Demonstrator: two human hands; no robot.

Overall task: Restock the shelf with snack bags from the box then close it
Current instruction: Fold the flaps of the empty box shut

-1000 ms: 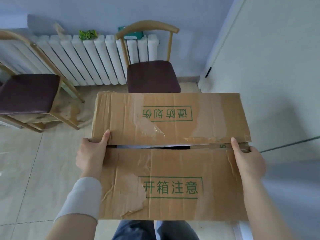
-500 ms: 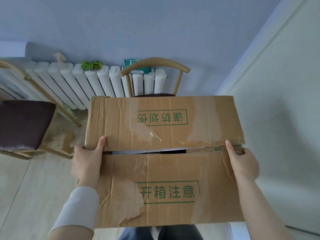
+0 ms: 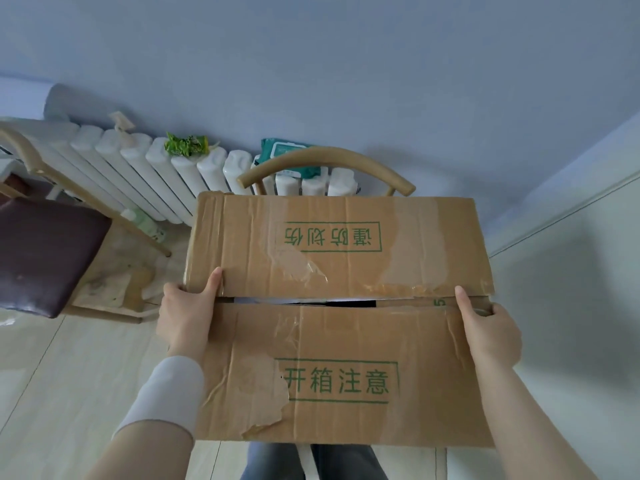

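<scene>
The cardboard box (image 3: pixel 346 341) hangs between my hands, its top flaps down with a thin gap between them. My left hand (image 3: pixel 185 317) grips its left end and my right hand (image 3: pixel 491 334) its right end, thumbs on top. A chair (image 3: pixel 325 164) stands beyond them.

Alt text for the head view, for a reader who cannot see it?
The left hand and right hand grip the ends of a cardboard box, its two top flaps folded down with a narrow gap between. A white radiator and a curved-back chair stand behind.
</scene>
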